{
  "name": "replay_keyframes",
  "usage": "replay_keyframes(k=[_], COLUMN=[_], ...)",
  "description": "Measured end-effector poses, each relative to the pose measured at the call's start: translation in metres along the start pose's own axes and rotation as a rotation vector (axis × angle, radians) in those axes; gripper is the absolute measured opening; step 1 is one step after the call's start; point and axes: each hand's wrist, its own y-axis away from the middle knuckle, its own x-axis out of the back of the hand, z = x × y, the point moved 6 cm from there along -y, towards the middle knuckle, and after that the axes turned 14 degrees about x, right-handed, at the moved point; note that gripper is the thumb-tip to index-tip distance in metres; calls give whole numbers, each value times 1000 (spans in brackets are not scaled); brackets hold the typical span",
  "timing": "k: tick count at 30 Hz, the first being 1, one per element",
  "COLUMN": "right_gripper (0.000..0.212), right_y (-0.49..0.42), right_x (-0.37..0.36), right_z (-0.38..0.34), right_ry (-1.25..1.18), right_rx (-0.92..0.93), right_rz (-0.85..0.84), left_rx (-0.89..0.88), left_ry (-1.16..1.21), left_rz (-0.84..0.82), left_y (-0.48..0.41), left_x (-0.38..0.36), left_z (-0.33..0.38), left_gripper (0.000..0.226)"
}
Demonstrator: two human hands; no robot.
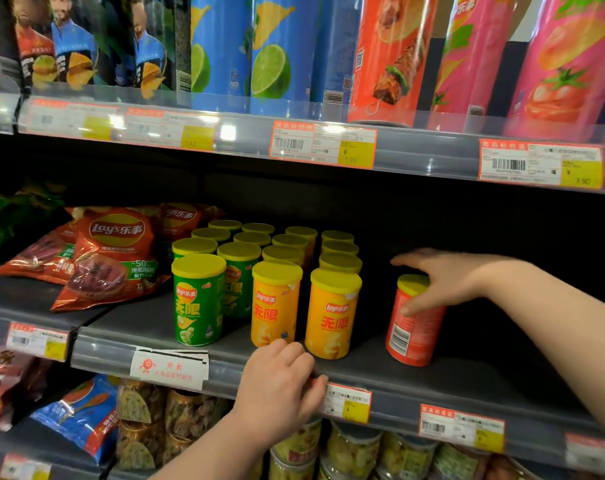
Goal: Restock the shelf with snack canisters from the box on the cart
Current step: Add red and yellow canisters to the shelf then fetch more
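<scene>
One short red snack canister with a yellow plastic lid (413, 327) is on the grey shelf board (467, 379), and it stands right under the right hand (446, 280). Long axis straight up, barcode facing out. The thumb lies on its front face and the fingers stretch out over and past the lid. Whether they close behind it I cannot tell.

The right hand is plainly the nearer one. The left hand (280, 386) sits low and well off to the left of the can, fingers curled over the grey front rail of the shelf (225, 372), just by an orange-and-yellow price label (348, 403).

Now the count. Left of the right hand, across a bare gap, stand four files of yellow-lidded canisters. I make it fifteen lids. Two green canisters (197, 303) show their bodies, and two orange canisters (332, 317) front the nearer files; the ones behind hide their colour.

My read: the red one starts a new file, so any nudge goes straight back, away from the wrist.

No box or cart in shot.
</scene>
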Motion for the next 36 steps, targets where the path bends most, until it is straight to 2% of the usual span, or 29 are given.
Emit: replay_keyframes(k=[3,6,8,12,18,22,24,26,27,36], right_gripper=[92,74,70,77,80,99,102,93,88,85], right_y=[6,-4,-16,-39,-48,-47,-52,-55,-55,-67], right_x=[-12,-16,-21,-37,-51,-56,-68,-84,-88,-98], right_z=[24,26,29,40,55,63,61,59,61,66], right_ry=[-50,-139,-174,-336,-915,-982,-991,-931,-892,-954], right_rx=[-125,-120,-154,-248,-107,-186,-179,-202,-231,-297], right_rz=[-38,114,221,388,433,627,540,382,358,473], left_rx=[-23,-37,-51,-83,-79,-79,-79,-80,-80,-82], left_ry=[7,10,16,10,-4,-4,-9,-15,-16,-13], left_rz=[29,44,58,84,103,108,111,114,117,133], left_y=[-1,-4,-4,-3,-3,-4,-4,-3,-3,-3], left_x=[-2,-4,-5,-5,-8,-9,-10,-10,-10,-13], left_z=[1,2,3,4,2,2,2,2,2,1], left_gripper=[29,29,29,29,30,30,30,31,31,30])
